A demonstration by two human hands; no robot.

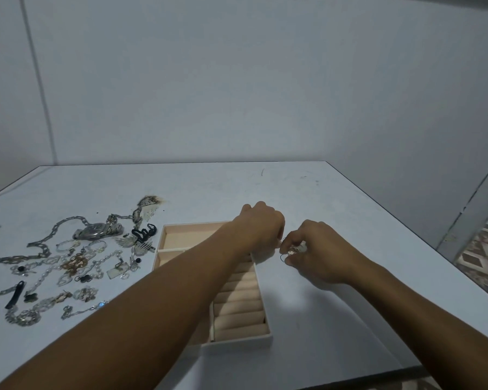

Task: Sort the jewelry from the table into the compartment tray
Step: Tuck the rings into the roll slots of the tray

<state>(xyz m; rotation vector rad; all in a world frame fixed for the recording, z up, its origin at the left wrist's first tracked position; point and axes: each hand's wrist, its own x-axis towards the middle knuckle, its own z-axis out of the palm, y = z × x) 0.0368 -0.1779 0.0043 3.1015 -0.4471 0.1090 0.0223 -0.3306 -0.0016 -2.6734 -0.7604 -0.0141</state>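
Observation:
A beige compartment tray (181, 230) lies mid-table, with padded ring rolls (238, 308) along its right side. My left forearm crosses over it and hides much of the left compartments. My left hand (261, 225) and my right hand (319, 251) meet just right of the tray's far corner. Both pinch a small cluster of thin rings or hoop earrings (292, 251) between their fingertips. What exactly the left fingers hold is partly hidden. A pile of jewelry (68, 266) lies on the table to the left: chains, a silver watch (97, 231), pendants, black clips (144, 232).
The white table (335, 198) runs to a wall at the back; its right edge slants toward me, with patterned floor tiles (482, 254) beyond. A dark hair clip (15, 294) lies near the left edge of the pile.

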